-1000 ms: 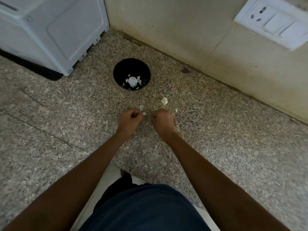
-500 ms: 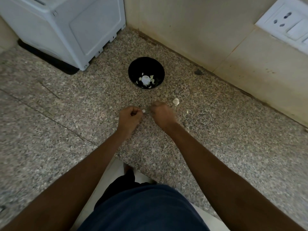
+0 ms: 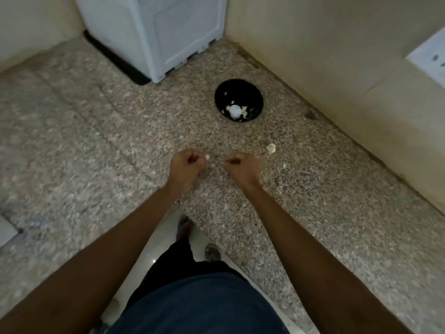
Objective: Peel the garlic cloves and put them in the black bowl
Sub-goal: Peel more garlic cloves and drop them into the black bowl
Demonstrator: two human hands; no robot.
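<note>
From the head camera, both hands hang over the speckled stone bench point(image 3: 96, 141). The left hand point(image 3: 187, 162) has its fingers curled and pinches a small white garlic clove point(image 3: 207, 156) at the fingertips. The right hand point(image 3: 243, 165) is also curled; whether it pinches a bit of skin, I cannot tell. The black bowl point(image 3: 256, 92) stands further away, near the wall, with white garlic pieces inside. One loose piece of garlic or skin point(image 3: 271, 148) lies just beside the right hand.

To do this step well, I think the person should hold the clove firmly, pull the skin off fully, then carry it over the bowl before letting go.

I can read no writing or brand on the white appliance point(image 3: 168, 27).
</note>
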